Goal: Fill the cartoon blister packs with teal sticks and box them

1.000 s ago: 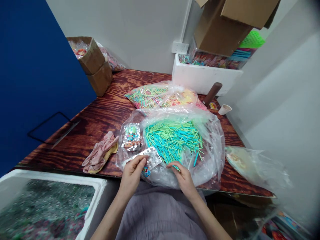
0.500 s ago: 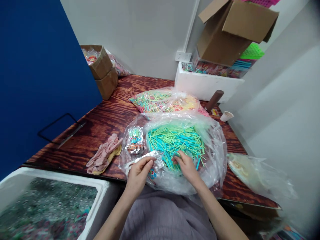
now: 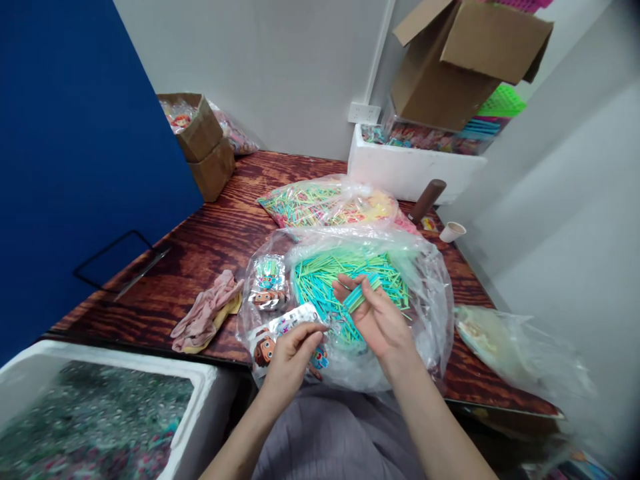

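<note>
A bundle of short green and blue sticks (image 3: 361,295) lies across the fingers of my right hand (image 3: 387,327), palm turned up and thumb over them. It is above a large pile of loose green and blue sticks (image 3: 325,270) in an open clear plastic bag (image 3: 433,280). My left hand (image 3: 293,353) is closed in a pinch at the edge of a shiny printed packet with a cartoon face (image 3: 264,348); the hand covers part of it. Filled printed packets (image 3: 269,280) lie beside the pile on the left.
Behind is a clear bag of coloured sticks (image 3: 310,203). Pink and yellow cloth gloves (image 3: 210,310) lie left. A white foam box (image 3: 200,367) stands front left, another (image 3: 410,167) at the back. A brown cylinder (image 3: 427,200) and paper cup (image 3: 453,232) stand right.
My right hand has lifted out of the pile and turned palm up with a bundle of sticks. My left hand has moved slightly right and down, and more of the printed packet shows.
</note>
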